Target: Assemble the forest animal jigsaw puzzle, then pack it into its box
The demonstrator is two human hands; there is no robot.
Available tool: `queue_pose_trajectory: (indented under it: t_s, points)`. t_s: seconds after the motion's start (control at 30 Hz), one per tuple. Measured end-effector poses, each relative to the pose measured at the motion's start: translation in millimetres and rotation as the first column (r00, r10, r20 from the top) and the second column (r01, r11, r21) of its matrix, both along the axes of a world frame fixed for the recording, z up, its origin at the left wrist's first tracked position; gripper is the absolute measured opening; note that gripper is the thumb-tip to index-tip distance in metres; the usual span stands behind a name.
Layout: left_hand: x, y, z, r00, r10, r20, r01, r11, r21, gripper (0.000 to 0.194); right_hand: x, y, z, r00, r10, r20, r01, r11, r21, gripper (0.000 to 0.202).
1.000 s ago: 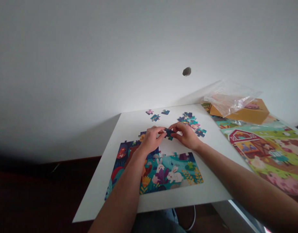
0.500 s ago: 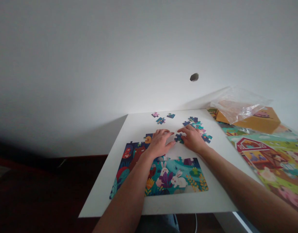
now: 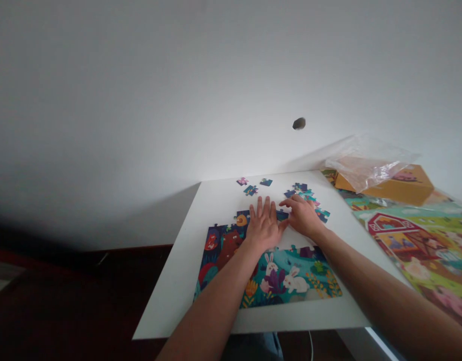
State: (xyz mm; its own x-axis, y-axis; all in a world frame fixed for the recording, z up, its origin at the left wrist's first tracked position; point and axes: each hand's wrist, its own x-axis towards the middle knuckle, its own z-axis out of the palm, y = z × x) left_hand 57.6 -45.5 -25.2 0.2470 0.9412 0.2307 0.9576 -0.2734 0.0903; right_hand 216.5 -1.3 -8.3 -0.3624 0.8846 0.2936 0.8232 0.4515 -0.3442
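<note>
A partly joined jigsaw puzzle (image 3: 295, 283) lies on the white table, showing white rabbits, a brown bear and plants. My left hand (image 3: 264, 225) is spread flat over its upper middle, palm down and fingers pointing away from me. Close to its right, my right hand (image 3: 303, 215) has its fingers bent around a dark blue puzzle piece (image 3: 282, 215), with the thumb at its near side. Part of this piece is hidden by my hands, so whether it interlocks with the puzzle I cannot tell.
Loose pieces (image 3: 250, 190) lie at the far side, and several more (image 3: 300, 187) are beyond my right hand. To the right is a colourful farm picture (image 3: 415, 240), with a yellow box (image 3: 422, 188) and clear plastic bag (image 3: 370, 163) on it. A wall (image 3: 231, 100) stands behind.
The joined puzzle has slid to the right, closer to the dark blue piece. My left hand has moved right with it and flattened, fingers spread. My right hand has barely shifted.
</note>
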Motion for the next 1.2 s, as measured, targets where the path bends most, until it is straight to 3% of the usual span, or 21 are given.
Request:
queue_pose_trajectory:
  t_s: [0.13,0.23,0.33,0.47,0.77,0.93,1.07,1.2]
  points:
    - [9,3,2.2,0.999,-0.028,0.019,0.029,0.999,-0.037,0.074,9,4,3.1,0.999,-0.044,0.027,0.045,0.999,-0.024,0.040]
    - [11,5,2.8,0.999,-0.032,0.032,0.034,0.998,-0.059,0.078,22,9,3.9,0.980,-0.196,0.016,0.196,0.980,-0.021,0.036]
    - [9,7,1.7,0.998,-0.048,0.037,0.051,0.996,-0.071,0.081,40,17,1.8,0.916,-0.401,-0.008,0.401,0.916,-0.009,0.030]
    - [5,9,-1.2,0.996,-0.081,0.029,0.083,0.994,-0.069,0.079,57,28,-4.4,0.820,-0.570,-0.049,0.569,0.822,-0.034,0.041]
    - [7,13,4.8,0.995,-0.098,-0.030,0.094,0.990,-0.104,0.070,49,37,-8.2,0.796,-0.601,-0.071,0.582,0.792,-0.186,0.033]
    - [27,58,17.5,0.988,-0.146,0.052,0.149,0.988,-0.050,0.050,47,41,-9.9,0.782,-0.600,-0.167,0.564,0.796,-0.220,0.031]
    - [61,110,27.6,0.960,-0.275,0.054,0.279,0.957,-0.085,0.055,47,43,-11.0,0.756,-0.607,-0.244,0.563,0.794,-0.230,0.029]
    - [82,147,32.5,0.946,-0.323,0.032,0.324,0.933,-0.153,0.051,46,43,-11.1,0.735,-0.608,-0.299,0.563,0.794,-0.230,0.027]
